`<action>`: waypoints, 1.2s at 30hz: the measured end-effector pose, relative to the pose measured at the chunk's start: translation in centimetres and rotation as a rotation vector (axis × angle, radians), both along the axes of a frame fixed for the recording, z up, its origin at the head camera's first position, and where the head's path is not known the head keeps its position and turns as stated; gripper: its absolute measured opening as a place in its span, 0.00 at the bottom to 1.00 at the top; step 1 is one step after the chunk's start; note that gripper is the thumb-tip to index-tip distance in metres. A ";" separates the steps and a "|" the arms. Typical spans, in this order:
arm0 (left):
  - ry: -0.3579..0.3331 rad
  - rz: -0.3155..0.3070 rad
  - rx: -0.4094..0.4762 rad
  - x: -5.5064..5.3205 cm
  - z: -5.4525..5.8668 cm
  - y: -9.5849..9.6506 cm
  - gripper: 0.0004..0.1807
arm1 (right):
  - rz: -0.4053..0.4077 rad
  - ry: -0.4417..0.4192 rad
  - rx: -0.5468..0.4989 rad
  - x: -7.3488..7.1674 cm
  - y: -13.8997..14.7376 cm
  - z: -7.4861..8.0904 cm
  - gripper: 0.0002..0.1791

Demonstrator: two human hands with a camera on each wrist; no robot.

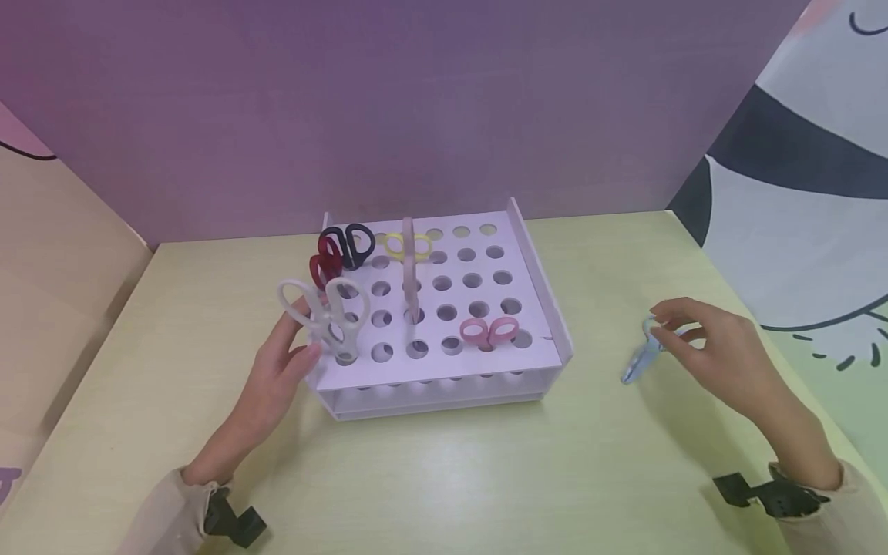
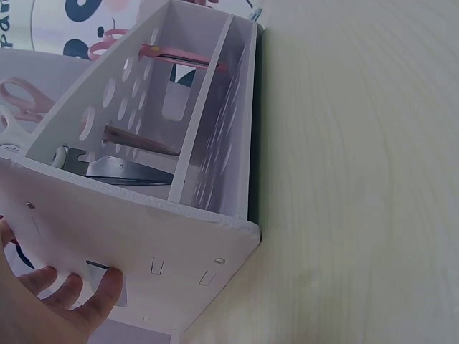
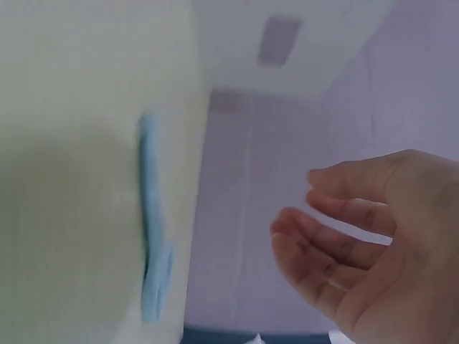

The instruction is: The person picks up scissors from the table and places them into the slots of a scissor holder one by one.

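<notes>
My left hand [image 1: 280, 370] rests its fingers against the left side panel of a white rack [image 1: 444, 374] with rows of round holes. In the left wrist view, its fingertips [image 2: 107, 287] are at a slot in that panel. White scissors [image 1: 333, 312] stand handles up in the front left hole, beside red scissors [image 1: 326, 262] and black scissors [image 1: 350, 245]. My right hand [image 1: 721, 351] hovers over light blue scissors [image 1: 641, 361] lying on the table. In the right wrist view, its loosely curled fingers are apart from the blue scissors [image 3: 152, 222].
Yellow scissors [image 1: 409, 247], pale pink scissors [image 1: 410, 277] seen edge-on and small pink scissors [image 1: 489, 331] also stand in the rack. A purple panel [image 1: 430, 116] rises behind the table [image 1: 444, 470]. A wall with cartoon print [image 1: 798, 231] borders the right side.
</notes>
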State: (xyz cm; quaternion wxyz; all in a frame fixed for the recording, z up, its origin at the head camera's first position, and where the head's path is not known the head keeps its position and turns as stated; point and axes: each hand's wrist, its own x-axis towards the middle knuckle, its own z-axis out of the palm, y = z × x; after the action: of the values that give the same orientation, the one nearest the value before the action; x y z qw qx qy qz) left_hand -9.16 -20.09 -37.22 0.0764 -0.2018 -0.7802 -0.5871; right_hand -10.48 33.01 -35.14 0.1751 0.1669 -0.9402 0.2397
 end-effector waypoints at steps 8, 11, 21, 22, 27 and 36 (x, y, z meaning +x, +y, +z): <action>0.006 -0.010 0.000 -0.1 -0.2 0.0 0.33 | -0.056 -0.151 0.121 -1.2 3.2 -1.9 0.19; 0.008 -0.014 0.003 -0.1 -0.2 0.0 0.33 | -0.069 -0.257 0.131 -1.8 3.8 -2.5 0.21; 0.018 -0.002 0.009 0.0 -0.2 0.2 0.34 | -0.050 -0.393 0.337 -3.1 4.5 -3.4 0.24; 0.019 -0.001 0.009 0.0 -0.1 0.2 0.34 | -0.045 -0.386 0.341 -3.2 4.4 -3.4 0.24; 0.023 -0.002 0.013 0.1 -0.1 0.1 0.34 | -0.018 -0.359 0.358 -3.7 4.5 -3.5 0.25; 0.014 -0.010 0.002 0.1 0.1 0.1 0.34 | 0.015 -0.290 0.339 -4.2 4.9 -3.8 0.20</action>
State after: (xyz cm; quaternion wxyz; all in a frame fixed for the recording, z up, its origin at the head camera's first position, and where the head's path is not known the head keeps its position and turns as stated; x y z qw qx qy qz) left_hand -9.08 -20.04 -37.17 0.0790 -0.2097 -0.7780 -0.5869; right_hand -14.71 37.93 -38.95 0.0059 0.1647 -0.9812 0.1008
